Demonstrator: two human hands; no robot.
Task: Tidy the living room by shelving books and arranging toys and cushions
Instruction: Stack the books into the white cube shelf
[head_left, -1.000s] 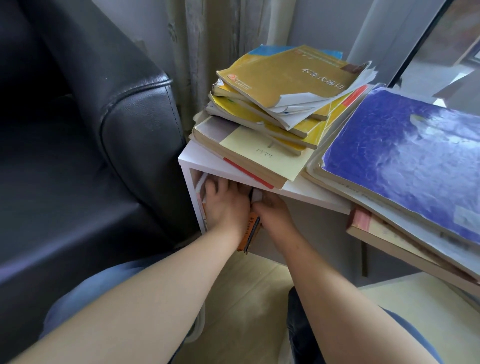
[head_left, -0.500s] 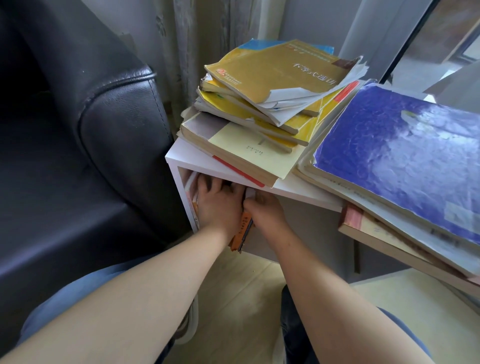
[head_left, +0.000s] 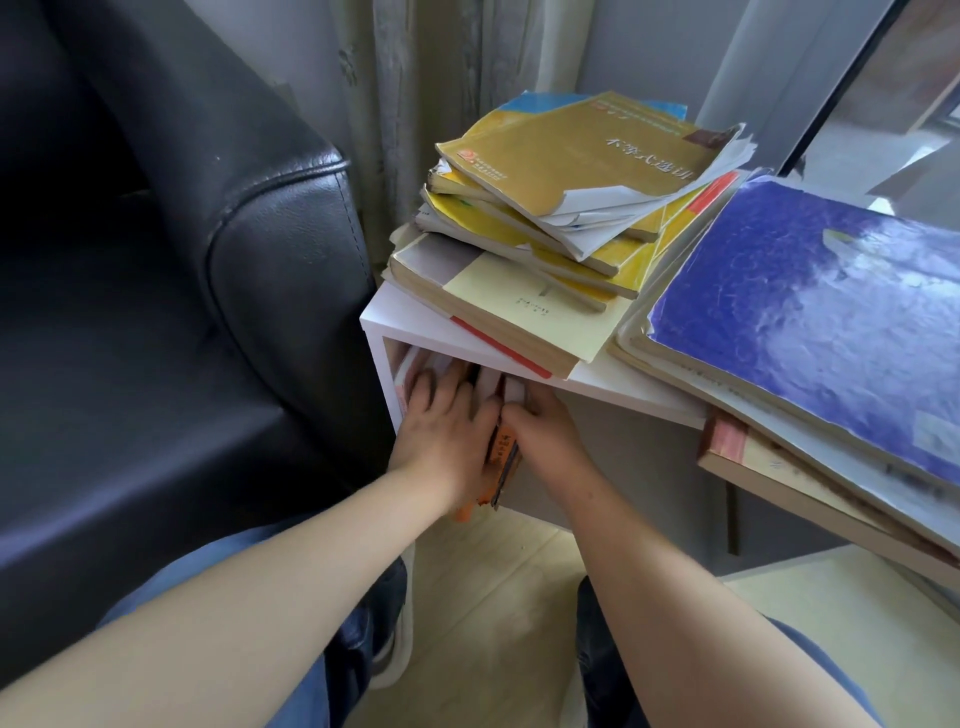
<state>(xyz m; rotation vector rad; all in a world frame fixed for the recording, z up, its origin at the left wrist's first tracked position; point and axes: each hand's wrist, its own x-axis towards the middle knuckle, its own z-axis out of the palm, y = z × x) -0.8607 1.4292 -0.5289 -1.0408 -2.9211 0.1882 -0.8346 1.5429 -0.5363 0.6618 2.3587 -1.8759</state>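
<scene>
little has moved: both hands stay at the white shelf's (head_left: 395, 325) mouth, the orange book (head_left: 501, 460) between them
left hand (head_left: 447, 423) lies spread flat on the upright books inside; right hand (head_left: 548, 434) is against the orange book's other side, fingers hidden, so i cannot tell its grip; the book juts out, half in; a hard shove could jolt the shelf and slide the overhanging stack (head_left: 550, 208) off its top
</scene>
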